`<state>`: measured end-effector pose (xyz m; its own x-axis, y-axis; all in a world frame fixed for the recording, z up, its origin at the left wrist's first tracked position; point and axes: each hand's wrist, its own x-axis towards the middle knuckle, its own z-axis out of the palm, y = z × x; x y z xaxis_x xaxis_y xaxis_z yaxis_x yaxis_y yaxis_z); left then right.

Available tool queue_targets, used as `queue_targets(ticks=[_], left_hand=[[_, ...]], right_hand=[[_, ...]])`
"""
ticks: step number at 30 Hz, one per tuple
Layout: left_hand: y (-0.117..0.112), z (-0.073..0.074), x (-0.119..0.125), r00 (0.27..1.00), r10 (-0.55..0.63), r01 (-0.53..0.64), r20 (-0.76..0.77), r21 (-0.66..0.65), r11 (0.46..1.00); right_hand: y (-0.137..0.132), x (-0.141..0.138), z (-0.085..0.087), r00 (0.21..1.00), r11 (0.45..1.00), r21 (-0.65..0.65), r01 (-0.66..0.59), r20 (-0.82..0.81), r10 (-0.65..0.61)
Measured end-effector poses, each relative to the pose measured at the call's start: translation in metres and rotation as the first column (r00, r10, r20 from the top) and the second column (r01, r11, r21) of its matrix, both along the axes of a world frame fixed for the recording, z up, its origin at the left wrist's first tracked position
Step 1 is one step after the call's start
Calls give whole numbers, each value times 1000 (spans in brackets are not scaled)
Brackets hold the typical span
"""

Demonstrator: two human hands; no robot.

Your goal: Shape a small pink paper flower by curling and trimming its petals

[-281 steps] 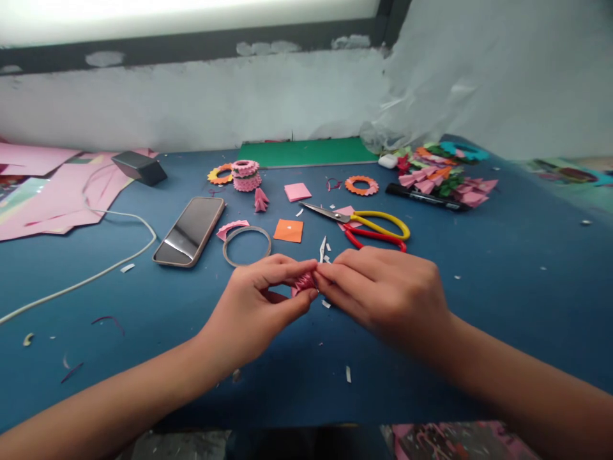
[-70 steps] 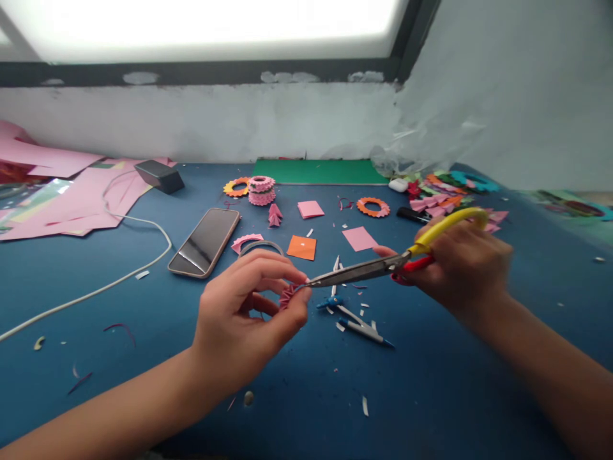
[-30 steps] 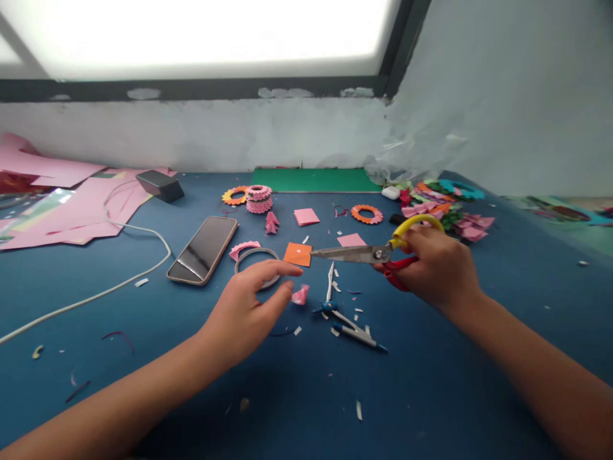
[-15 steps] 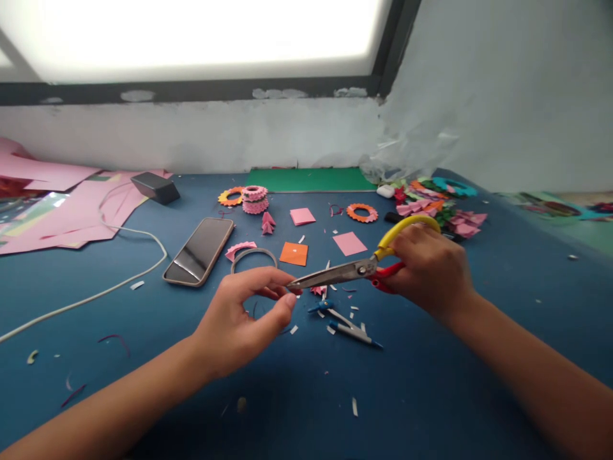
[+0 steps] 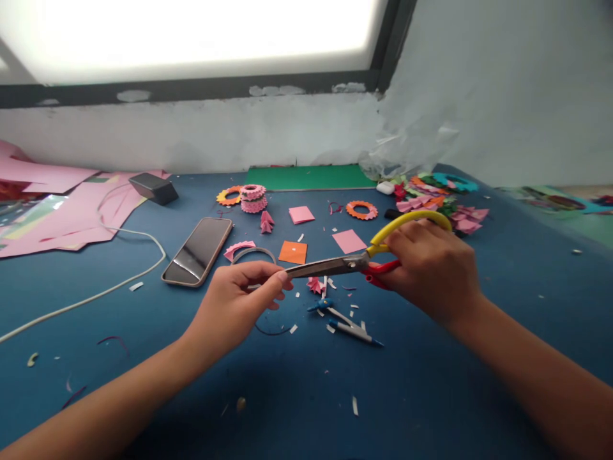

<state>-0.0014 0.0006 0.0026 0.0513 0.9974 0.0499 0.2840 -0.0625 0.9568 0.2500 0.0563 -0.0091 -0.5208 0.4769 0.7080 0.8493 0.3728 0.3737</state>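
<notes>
Scissors [image 5: 352, 263] pointed at left hand [image 5: 239, 294]

Blue table [image 5: 421, 396] underneath, both hands raised over its middle. Right hand [image 5: 428, 268]: back upward, fingers wrapped round the yellow-and-red handles; blades nearly level. Left hand: thumb and forefinger pressed together at the blade tip, other fingers loosely curled below; what lies between is hidden. Phone [image 5: 197, 252] toward the table's left side, dark screen. Drawing compass [image 5: 352, 329] lying nearer the near edge than the blades. Orange paper square [image 5: 293, 253] toward the far edge; white mark on it too small to read. Pink pleated piece [image 5: 315, 285] lying beside the compass, below the blades; cannot tell if touching.
</notes>
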Motion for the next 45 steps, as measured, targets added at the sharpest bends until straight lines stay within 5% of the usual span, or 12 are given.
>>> queue_targets(ticks=[9,15,19,25,30,35,38,45], left_hand=[[2,0,-4,998,11,-9,-54,48,999],[9,7,-13,962,180,-148,-206,161,976],[18,14,-22,953,287,-267,-97,176,947],[18,10,-18,987,129,-127,-93,28,992],[19,3,-16,988,98,-91,-121,60,994],[22,-2,-17,984,36,-16,-176,113,994],[23,-7,-17,981,-73,83,-177,50,995],[24,-20,-16,953,-206,232,-223,97,968]], right_hand=[[1,-1,1,1000,999,-34,0,-23,-1],[1,-2,1,1000,999,-44,-3,-30,2],[5,7,1,998,997,-71,38,-52,-42],[5,9,3,993,985,-158,75,-82,-88],[11,9,-3,980,969,-215,123,-130,-153],[29,24,-11,919,819,-515,255,-133,-370],[39,37,-17,913,739,-632,235,-119,-391],[49,52,-24,955,728,-662,178,-63,-290]])
